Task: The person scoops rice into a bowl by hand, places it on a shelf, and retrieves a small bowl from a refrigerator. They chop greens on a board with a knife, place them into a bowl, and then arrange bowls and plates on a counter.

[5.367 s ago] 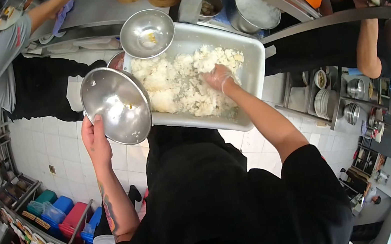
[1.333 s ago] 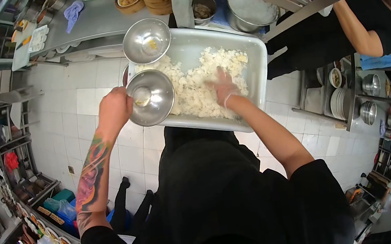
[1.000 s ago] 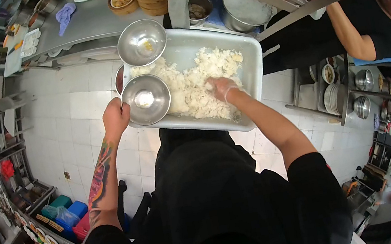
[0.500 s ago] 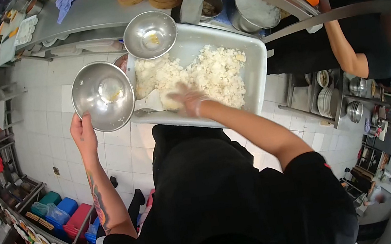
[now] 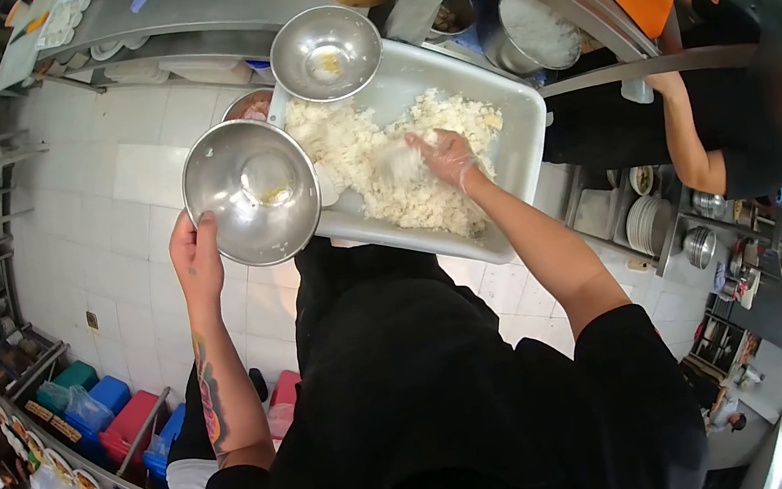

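- Left of centre, the left hand (image 5: pixel 197 255) is holding a metal bowl (image 5: pixel 252 192).
- Mid-frame, the gloved right hand (image 5: pixel 447 157) is hanging half-curled over rice (image 5: pixel 421 205) in a tray (image 5: pixel 521 134); grip unclear.
- Light pressure should be keeping grains loose.

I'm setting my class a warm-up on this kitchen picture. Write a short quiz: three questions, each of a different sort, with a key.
1. Multiple choice: where does the left hand grip the metal bowl?
A) Flat under the middle of its base
B) At its rim
C) By a long handle

2. True or false: the right hand is also touching that bowl.

3. Fill the gap: seen from the wearer's side, a second bowl is at the far ____ corner of the tray.

Key
1. B
2. False; it is at the white rice, apart from the bowl.
3. left
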A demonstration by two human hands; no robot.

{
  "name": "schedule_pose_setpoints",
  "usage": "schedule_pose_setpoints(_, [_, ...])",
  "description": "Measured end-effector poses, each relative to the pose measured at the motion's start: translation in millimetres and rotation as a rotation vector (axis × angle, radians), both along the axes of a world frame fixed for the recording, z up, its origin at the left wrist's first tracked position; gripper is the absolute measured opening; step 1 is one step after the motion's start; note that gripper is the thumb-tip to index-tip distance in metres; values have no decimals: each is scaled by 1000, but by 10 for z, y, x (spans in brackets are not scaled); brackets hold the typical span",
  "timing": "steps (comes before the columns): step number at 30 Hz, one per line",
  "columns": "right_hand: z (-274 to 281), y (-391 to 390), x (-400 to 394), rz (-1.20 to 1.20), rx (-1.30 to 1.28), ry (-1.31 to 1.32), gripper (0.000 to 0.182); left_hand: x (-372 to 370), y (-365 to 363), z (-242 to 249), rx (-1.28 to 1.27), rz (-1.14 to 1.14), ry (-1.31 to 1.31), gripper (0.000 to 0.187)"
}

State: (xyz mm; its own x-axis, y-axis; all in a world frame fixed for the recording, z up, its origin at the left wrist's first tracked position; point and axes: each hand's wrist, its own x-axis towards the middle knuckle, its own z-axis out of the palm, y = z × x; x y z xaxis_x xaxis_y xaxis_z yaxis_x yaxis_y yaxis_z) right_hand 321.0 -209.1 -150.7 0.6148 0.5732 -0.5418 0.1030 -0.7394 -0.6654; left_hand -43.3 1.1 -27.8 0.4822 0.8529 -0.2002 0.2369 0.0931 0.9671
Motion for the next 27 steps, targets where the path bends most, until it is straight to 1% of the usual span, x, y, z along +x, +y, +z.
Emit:
schedule_pose_setpoints(1, [13,-7,60,110,-138,-353,37,39,-3,9,0,-1,-6,23])
schedule_pose_setpoints(2, [27,-23,124,108,-139,-357,37,87,-12,24,10,-2,-22,23])
schedule_pose_setpoints(3, [372,81,120,299,-274,-440,41,131,-22,43,21,-2,-37,23])
schedule_pose_setpoints(4, [558,129,119,490,-409,-520,45,166,-30,51,21,-4,-39,23])
schedule_pose_setpoints(5, [524,111,140,484,-409,-521,45,204,-35,58,33,-9,-47,23])
schedule_pose_setpoints(7, [353,43,194,614,-505,-707,66,258,-37,81,45,-22,-59,23])
schedule_pose_setpoints(8, [235,-28,81,609,-510,-708,66,266,-43,95,31,-26,-57,23])
schedule_pose_setpoints(10, [-24,-225,-329,394,-446,-961,68,258,-72,94,12,-24,-58,23])
schedule_pose_setpoints(11, [-155,-374,-381,396,-448,-963,68,249,-83,88,12,-1,-49,23])
schedule_pose_setpoints(13, [-296,-630,-363,610,-186,-824,59,229,-112,68,7,26,-40,23])
schedule_pose_setpoints(14, [-304,-693,-250,613,-191,-826,59,224,-126,56,-20,54,-58,23])
schedule_pose_setpoints(16, [-263,-726,33,448,-245,-293,42,217,-138,2,-48,86,-82,23])
schedule_pose_setpoints(17, [-326,-693,157,450,-247,-296,42,196,-129,-45,-57,81,-77,23])
schedule_pose_setpoints(19, [-469,-569,331,285,-124,-81,31,178,-108,-64,-62,85,-75,23])
schedule_pose_setpoints(20, [-498,-507,325,71,120,139,27,173,-97,-52,-30,72,-70,23])
schedule_pose_setpoints(21, [-329,-358,291,85,119,140,27,156,-92,-40,1,64,-62,23])
schedule_pose_setpoints(22, [-8,-150,239,188,-3,-129,34,136,-74,-14,0,83,-61,23])
schedule_pose_setpoints(23, [156,-20,200,289,-122,-400,43,118,-44,26,-6,66,-69,23])
schedule_pose_setpoints(24, [122,61,237,303,-123,-397,43,92,-35,43,-13,44,-77,23])
schedule_pose_setpoints(26, [58,254,390,372,-525,-375,63,48,-32,44,-32,68,-83,23])
schedule_pose_setpoints(27, [179,325,394,377,-523,-380,63,34,-18,43,-48,85,-91,23])
